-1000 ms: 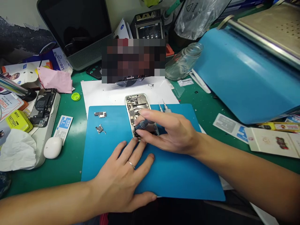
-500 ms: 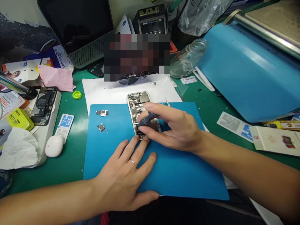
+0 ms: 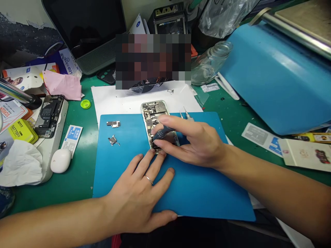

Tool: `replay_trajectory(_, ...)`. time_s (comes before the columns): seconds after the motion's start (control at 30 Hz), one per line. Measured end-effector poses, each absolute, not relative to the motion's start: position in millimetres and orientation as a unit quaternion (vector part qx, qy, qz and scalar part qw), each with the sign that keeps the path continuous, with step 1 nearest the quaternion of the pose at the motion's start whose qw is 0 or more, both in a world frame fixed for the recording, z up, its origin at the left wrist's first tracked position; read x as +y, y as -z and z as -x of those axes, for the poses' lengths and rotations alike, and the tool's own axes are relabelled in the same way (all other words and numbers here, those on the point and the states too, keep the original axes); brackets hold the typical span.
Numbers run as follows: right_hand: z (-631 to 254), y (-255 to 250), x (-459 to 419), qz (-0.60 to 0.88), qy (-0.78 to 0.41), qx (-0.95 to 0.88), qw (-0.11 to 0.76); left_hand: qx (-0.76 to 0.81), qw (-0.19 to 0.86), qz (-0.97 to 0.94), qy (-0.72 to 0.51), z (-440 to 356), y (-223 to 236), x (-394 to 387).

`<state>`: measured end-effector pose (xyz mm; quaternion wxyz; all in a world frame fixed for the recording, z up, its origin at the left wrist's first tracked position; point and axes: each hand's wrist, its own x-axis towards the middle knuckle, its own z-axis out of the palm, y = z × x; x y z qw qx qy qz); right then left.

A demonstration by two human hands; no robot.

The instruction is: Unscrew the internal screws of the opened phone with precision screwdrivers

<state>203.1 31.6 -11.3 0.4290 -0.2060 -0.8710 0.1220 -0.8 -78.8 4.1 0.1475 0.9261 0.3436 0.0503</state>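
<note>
An opened phone (image 3: 148,115) with bare inner parts lies on the blue mat (image 3: 201,193), its top end over white paper. My left hand (image 3: 141,186) rests palm down with fingers spread, two fingertips at the phone's lower edge. Between thumb and fingers, my right hand (image 3: 200,144) pinches a dark screwdriver (image 3: 164,132), slanted over the lower part of the phone. Its tip is hard to make out. Left of the phone lie two small metal phone parts, a flat bracket (image 3: 113,124) and a speckled piece (image 3: 113,140).
Thin-tipped tools (image 3: 186,114) lie behind my right hand. At the left are another opened phone (image 3: 49,117), a white earbud case (image 3: 60,161) and a green cap (image 3: 85,104). A glass jar (image 3: 212,63) lies tilted beyond the paper (image 3: 108,98). A blurred patch covers the back middle.
The screwdriver's handle has turned and tilted slightly in my right hand. My left hand stays at the phone's lower edge. The whole view has shifted a little.
</note>
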Motion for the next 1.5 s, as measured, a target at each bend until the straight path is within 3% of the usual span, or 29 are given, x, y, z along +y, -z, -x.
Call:
replay_trajectory(1.0, -207.0, 11.4, 30.7, 0.22, -0.162, -0.862, 0.426, 0.345, 0.14, -0.927, -0.039, 0.2, -5.0, -79.2)
replay_trajectory(1.5, -203.9, 8.5, 33.3, 0.196, -0.117, -0.873, 0.431, 0.343, 0.176, -0.922, -0.039, 0.1, -6.1, -72.5)
